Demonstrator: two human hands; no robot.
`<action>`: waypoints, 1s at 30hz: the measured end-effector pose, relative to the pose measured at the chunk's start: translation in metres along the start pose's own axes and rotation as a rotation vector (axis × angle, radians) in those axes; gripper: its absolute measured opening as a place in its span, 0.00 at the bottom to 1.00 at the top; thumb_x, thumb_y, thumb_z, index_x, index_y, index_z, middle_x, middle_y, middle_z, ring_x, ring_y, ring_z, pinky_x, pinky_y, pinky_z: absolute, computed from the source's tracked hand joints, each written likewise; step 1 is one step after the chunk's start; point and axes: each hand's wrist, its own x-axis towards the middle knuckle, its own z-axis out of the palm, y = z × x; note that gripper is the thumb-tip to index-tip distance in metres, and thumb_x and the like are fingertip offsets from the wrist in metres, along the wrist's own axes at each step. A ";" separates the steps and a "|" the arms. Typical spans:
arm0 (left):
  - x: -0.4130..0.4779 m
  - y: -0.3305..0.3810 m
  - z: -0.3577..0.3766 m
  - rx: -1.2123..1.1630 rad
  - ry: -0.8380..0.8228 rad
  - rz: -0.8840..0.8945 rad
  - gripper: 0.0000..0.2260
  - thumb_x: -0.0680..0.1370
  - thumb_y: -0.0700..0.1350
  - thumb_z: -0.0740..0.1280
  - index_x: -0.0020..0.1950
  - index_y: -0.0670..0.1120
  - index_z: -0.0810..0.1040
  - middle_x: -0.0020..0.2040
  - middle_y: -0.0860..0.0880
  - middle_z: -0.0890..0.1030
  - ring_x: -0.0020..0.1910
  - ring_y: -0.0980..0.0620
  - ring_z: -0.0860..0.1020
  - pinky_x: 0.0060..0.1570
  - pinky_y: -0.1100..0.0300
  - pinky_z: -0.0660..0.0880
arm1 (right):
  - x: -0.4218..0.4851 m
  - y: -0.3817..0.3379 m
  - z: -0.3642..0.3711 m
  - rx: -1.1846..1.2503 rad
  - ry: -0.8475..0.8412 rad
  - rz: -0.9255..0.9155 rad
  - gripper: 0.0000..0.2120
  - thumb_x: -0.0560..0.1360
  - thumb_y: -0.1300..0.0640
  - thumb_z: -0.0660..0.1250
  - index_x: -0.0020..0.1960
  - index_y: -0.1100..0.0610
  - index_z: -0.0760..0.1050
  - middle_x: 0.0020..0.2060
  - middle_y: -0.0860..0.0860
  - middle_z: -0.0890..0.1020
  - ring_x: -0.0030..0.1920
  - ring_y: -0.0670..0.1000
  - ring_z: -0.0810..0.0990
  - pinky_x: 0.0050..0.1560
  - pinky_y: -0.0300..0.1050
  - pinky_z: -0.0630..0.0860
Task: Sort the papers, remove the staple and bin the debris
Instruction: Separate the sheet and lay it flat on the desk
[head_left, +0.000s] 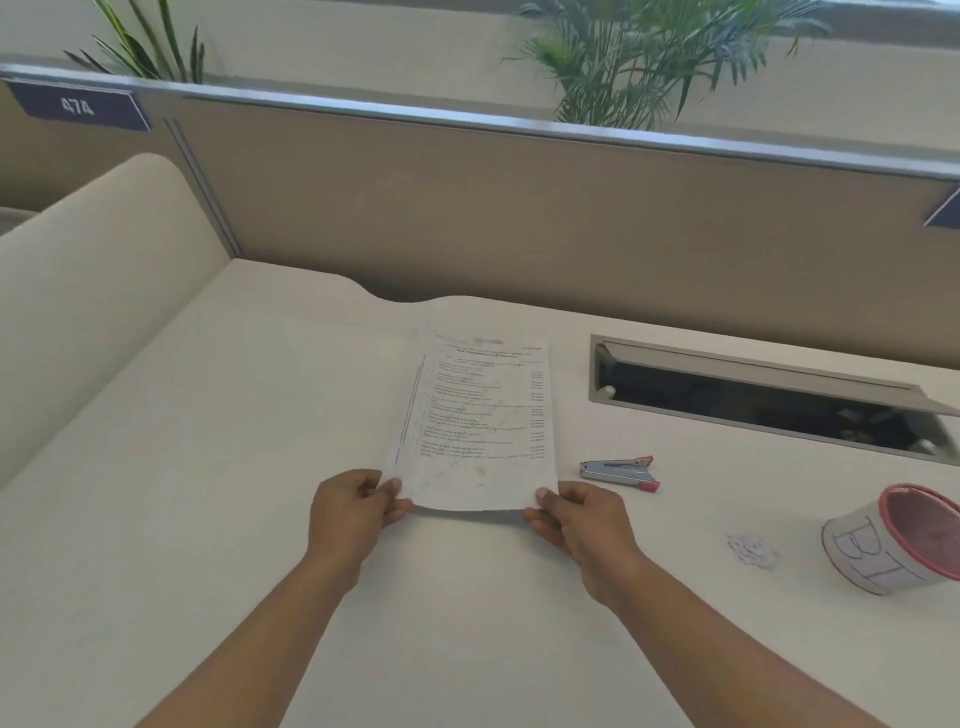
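A printed paper with faint stains lies lengthwise over the white desk in the middle of the head view. My left hand pinches its near left corner, thumb on top. My right hand pinches its near right corner the same way. Whether it is one sheet or a stack I cannot tell, and no staple shows. To the right of the paper rests a small silver stapler with red ends. A crumpled bit of paper sits farther right, beside a small bin with a red rim, tipped toward me.
An open cable tray is sunk into the desk at the back right. A beige partition closes off the far side, with plants behind it. A cream divider rises at the left.
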 end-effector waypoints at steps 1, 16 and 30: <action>0.005 -0.002 0.003 0.019 0.015 0.002 0.05 0.78 0.36 0.71 0.42 0.40 0.81 0.33 0.47 0.86 0.36 0.48 0.87 0.49 0.52 0.82 | 0.005 0.001 0.002 -0.001 0.016 0.006 0.03 0.76 0.66 0.69 0.46 0.66 0.81 0.41 0.58 0.86 0.35 0.48 0.86 0.35 0.35 0.80; 0.024 -0.004 0.026 0.216 0.182 0.111 0.06 0.76 0.39 0.74 0.46 0.47 0.78 0.30 0.52 0.82 0.27 0.55 0.83 0.40 0.51 0.84 | 0.028 0.009 0.002 -0.551 0.214 -0.136 0.13 0.73 0.56 0.71 0.34 0.63 0.79 0.24 0.52 0.83 0.25 0.49 0.83 0.30 0.45 0.83; 0.023 -0.004 0.033 0.292 0.261 0.040 0.14 0.72 0.44 0.78 0.42 0.47 0.72 0.25 0.59 0.81 0.34 0.45 0.84 0.41 0.53 0.80 | 0.032 0.009 0.001 -0.677 0.282 -0.140 0.12 0.71 0.51 0.71 0.33 0.56 0.75 0.20 0.47 0.81 0.27 0.49 0.84 0.40 0.52 0.84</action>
